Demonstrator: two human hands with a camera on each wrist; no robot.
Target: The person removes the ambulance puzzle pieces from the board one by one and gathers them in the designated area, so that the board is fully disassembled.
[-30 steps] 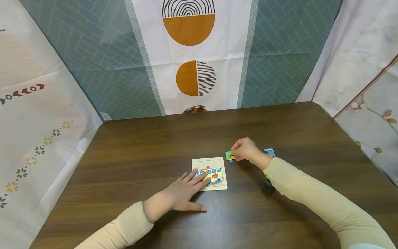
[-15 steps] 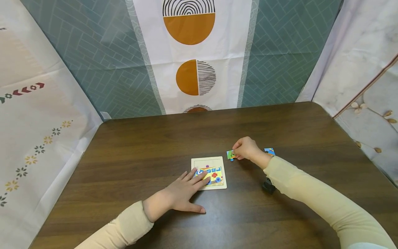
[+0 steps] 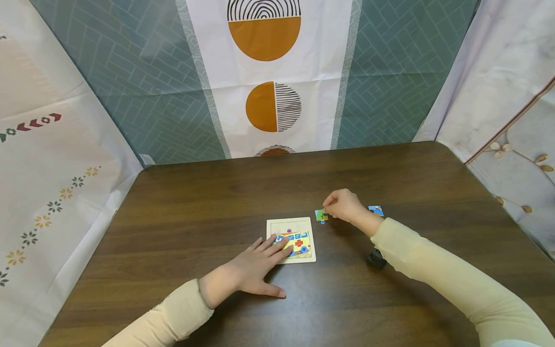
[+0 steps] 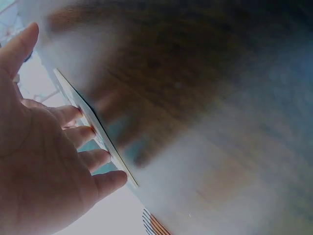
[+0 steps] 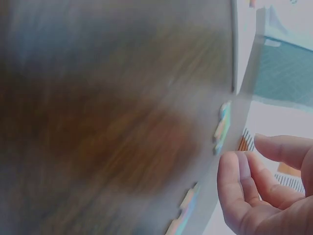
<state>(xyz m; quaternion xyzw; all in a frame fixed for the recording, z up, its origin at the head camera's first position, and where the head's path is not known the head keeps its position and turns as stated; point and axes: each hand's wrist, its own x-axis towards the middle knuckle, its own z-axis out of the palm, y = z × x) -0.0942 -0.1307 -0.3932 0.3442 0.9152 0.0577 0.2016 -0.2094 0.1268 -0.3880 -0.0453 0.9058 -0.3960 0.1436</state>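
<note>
My left hand (image 3: 260,270) lies with straight, spread fingers on a pale puzzle board (image 3: 289,224), covering its left part. On the board, puzzle pieces (image 3: 302,242) form a yellow vehicle with a red cross. To the right of the board, a green jigsaw piece (image 3: 321,215) with a blue tab lies on the table. My right hand (image 3: 344,206) hovers at that piece's right edge. In the right wrist view, the thumb and bent fingers (image 5: 231,181) stand apart with nothing between them, and the jigsaw piece (image 5: 222,128) lies just beyond the fingertips.
A blue jigsaw piece (image 3: 376,210) lies on the brown table (image 3: 208,202) behind my right wrist. A small black object (image 3: 376,260) shows under the right sleeve. Patterned cloths (image 3: 390,96) hang behind and beside the table.
The green piece shifts slightly right, then a little back left. My right fingers now cover less of it. My left hand stays in place on the board.
</note>
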